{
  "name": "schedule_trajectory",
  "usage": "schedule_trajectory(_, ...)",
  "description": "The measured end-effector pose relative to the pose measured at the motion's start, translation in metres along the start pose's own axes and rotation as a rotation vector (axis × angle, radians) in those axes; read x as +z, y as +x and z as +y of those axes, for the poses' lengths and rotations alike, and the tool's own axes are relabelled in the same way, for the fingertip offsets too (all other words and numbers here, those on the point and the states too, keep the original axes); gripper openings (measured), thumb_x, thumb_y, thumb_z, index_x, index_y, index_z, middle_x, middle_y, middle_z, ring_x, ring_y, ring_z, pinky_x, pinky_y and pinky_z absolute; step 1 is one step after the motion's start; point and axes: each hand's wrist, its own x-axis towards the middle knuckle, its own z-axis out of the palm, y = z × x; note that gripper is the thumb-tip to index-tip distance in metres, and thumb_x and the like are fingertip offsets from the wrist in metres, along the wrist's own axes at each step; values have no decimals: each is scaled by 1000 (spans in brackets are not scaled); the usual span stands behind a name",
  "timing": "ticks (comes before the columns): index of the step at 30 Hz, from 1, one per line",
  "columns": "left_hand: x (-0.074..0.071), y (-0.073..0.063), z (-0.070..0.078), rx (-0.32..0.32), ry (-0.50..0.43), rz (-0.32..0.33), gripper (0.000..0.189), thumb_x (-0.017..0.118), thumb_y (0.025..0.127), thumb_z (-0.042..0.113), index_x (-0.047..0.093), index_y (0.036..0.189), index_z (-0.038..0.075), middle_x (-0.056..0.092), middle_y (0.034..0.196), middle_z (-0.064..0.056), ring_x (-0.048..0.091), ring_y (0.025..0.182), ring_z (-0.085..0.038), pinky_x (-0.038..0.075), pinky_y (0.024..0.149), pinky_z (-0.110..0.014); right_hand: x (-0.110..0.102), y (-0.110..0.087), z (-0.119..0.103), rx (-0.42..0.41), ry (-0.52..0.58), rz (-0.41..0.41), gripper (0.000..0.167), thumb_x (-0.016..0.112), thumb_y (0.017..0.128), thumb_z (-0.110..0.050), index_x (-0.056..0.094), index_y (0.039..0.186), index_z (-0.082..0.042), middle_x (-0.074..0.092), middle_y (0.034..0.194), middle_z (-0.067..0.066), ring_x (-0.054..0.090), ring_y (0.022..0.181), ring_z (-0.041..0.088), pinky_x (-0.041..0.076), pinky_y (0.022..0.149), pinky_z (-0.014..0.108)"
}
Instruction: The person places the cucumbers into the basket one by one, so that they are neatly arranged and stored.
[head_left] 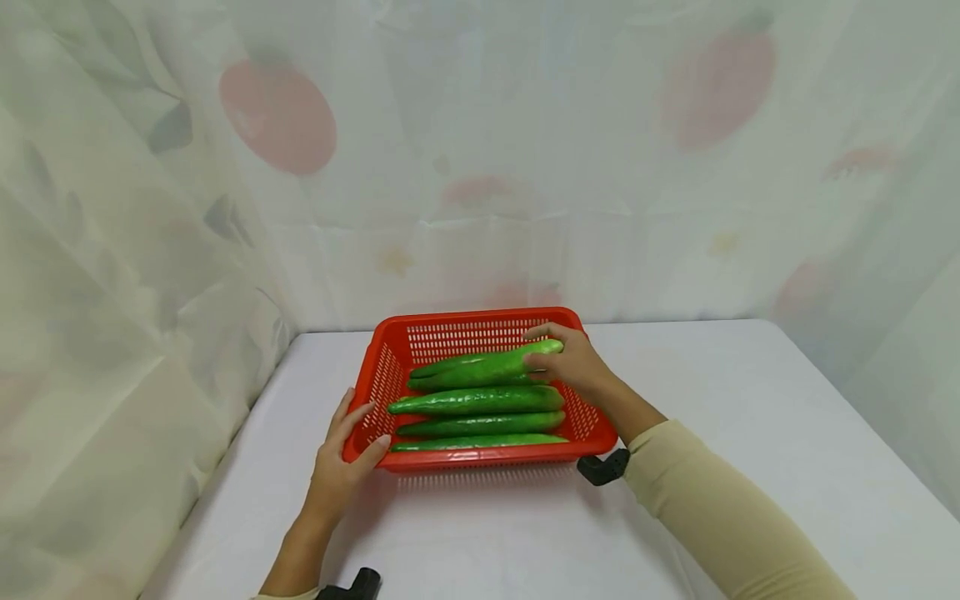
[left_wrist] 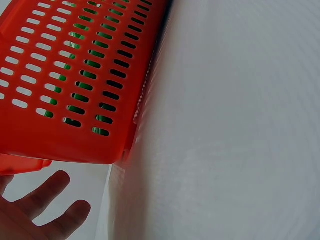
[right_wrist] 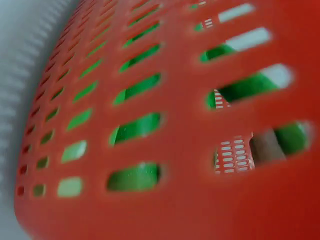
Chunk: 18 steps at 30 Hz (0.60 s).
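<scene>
Inside a red plastic basket point(head_left: 480, 457), several long green cucumbers lie side by side. My right hand point(head_left: 573, 358) grips the right end of one cucumber point(head_left: 498, 367) toward the back, thumb and fingers on either side of it. That end is raised above its neighbours. At the basket's front left corner, my left hand point(head_left: 341, 462) rests on the rim with its fingers spread. In the left wrist view, the fingertips point(left_wrist: 57, 182) lie outside the perforated wall. The right wrist view is mostly filled by the basket's slotted side point(right_wrist: 185, 120), green showing through the slots.
The basket stands on a white-covered table point(head_left: 720, 400), toward its back edge. Behind it hangs a pale curtain point(head_left: 480, 167) with faded fruit prints, and a similar curtain point(head_left: 112, 333) drapes down the left side. Dark wrist mounts point(head_left: 603, 467) sit near both hands.
</scene>
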Motion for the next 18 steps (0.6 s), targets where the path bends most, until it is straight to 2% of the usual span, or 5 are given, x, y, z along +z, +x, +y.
schedule_trajectory(6,0,-1,2,9,7,3,51,67,91,23,52,137,8,18,158,-2,23,139,-29,36,92,-14,-3,-2,4,23,60,29,42,65,90,2,51,128,7,53,113,24,64,95,34,49,84,53)
schedule_trajectory(12,-1,-2,2,12,1,4,51,67,91,22,52,137,8,18,158,0,24,139,-26,37,91,-14,-3,-2,4,14,75,44,32,61,92,2,54,124,4,47,127,25,61,97,36,49,83,54)
schedule_trajectory(18,-2,-1,1,8,10,-1,52,67,91,24,51,138,8,17,158,-1,23,140,-28,38,91,-15,-3,-5,4,17,107,65,32,59,94,0,54,125,2,46,128,21,56,106,41,50,81,53)
